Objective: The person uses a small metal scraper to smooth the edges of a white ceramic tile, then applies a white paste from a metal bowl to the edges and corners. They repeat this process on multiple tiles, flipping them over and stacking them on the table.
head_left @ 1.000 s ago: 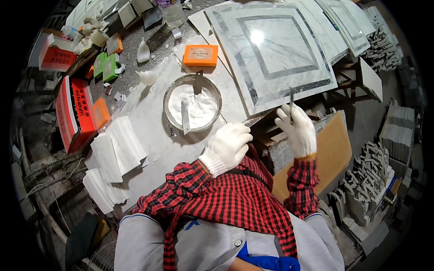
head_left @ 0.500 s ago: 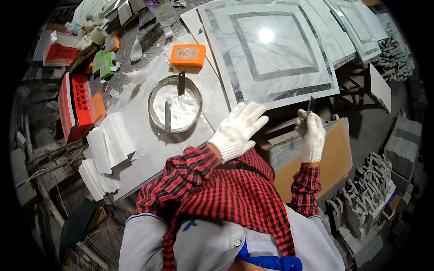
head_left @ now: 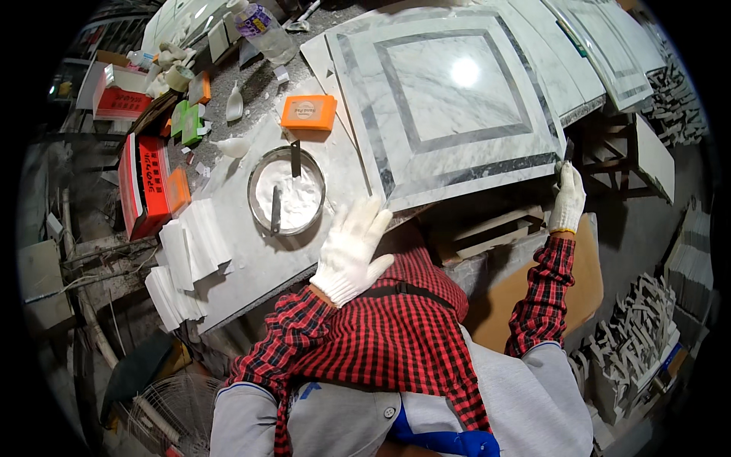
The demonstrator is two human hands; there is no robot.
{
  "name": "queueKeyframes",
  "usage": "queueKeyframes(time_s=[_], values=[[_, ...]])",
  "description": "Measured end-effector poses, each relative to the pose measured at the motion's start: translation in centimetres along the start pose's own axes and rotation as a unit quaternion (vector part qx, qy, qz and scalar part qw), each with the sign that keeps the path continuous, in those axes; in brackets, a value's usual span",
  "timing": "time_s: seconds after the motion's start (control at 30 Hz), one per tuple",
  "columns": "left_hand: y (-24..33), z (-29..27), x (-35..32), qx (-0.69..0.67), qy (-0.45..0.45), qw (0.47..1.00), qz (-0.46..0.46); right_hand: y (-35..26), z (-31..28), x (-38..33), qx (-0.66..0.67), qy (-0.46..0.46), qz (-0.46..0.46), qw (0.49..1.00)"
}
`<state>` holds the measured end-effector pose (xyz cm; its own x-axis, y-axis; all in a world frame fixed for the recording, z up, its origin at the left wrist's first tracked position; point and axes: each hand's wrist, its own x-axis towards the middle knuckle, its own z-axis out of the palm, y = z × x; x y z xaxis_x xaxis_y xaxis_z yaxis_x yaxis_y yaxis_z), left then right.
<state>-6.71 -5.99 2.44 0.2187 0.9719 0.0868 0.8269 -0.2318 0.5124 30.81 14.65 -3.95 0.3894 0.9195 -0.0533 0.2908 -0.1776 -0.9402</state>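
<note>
A square white marble panel (head_left: 464,99) with grey inlaid bands lies in front of me. My left hand (head_left: 352,247), in a white knit glove, is stretched out flat with its fingers apart, by the panel's near left corner. Gloved too, my right hand (head_left: 567,199) is closed round a small dark flat blade (head_left: 569,150), which points away from me at the panel's near right corner. To the left stands a round metal bowl (head_left: 320,207) of white paste (head_left: 301,199). Two more dark flat blades rest in it, one at the far side (head_left: 295,158), one nearer (head_left: 276,211).
An orange box (head_left: 308,113) sits beyond the bowl. White folded sheets (head_left: 196,244), a red box (head_left: 148,183), green packs (head_left: 189,122) and a plastic bottle (head_left: 263,34) are on the left. Below right, a tan board (head_left: 525,297) leans near a bin of grey strips (head_left: 628,343).
My right hand has moved right and away from me with the blade, to the panel's right corner. My left hand has drawn back and left. The whole view has shifted slightly.
</note>
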Motion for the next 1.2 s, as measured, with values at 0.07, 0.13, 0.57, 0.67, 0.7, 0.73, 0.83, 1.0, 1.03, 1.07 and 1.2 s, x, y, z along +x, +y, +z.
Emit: queueKeyframes(time_s=[0.07,0.13,0.57,0.67,0.7,0.73,0.83,1.0,1.03,1.07,1.2], values=[[-0.1,0.7,0.8,0.006,0.021,1.0,0.003,0.0,0.2,0.8,0.062,-0.033,0.03,0.997],[-0.5,2.0,1.8,0.014,0.05,0.999,0.0,0.3,-0.6,2.2,0.068,-0.065,0.022,0.995],[-1.1,2.8,0.7,-0.188,0.081,0.966,-0.156,0.5,-2.2,-4.1,0.353,-0.01,0.213,0.911],[-1.3,3.0,0.6,-0.218,0.101,0.958,-0.156,0.9,-2.8,-5.2,0.386,0.017,0.227,0.894],[-1.2,2.9,0.8,-0.212,0.097,0.96,-0.155,0.8,-3.1,-5.4,0.388,0.022,0.238,0.89],[-1.0,2.7,1.1,-0.206,0.092,0.962,-0.154,0.6,-3.3,-5.4,0.389,0.027,0.248,0.887],[-1.0,2.9,1.8,-0.233,0.096,0.955,-0.156,0.4,-3.1,-4.7,0.395,0.06,0.257,0.88],[-1.1,2.8,4.2,-0.227,0.105,0.956,-0.152,-0.5,-2.0,-2.9,0.373,0.077,0.238,0.894],[-1.2,2.5,5.1,-0.224,0.106,0.957,-0.149,0.0,-2.0,-2.4,0.375,0.067,0.229,0.896],[-1.4,2.2,5.7,-0.221,0.106,0.958,-0.146,0.3,-1.9,-2.2,0.378,0.056,0.219,0.898],[-1.9,2.5,5.6,-0.178,0.107,0.968,-0.143,0.0,-1.4,-2.3,0.373,0.059,0.222,0.899]])
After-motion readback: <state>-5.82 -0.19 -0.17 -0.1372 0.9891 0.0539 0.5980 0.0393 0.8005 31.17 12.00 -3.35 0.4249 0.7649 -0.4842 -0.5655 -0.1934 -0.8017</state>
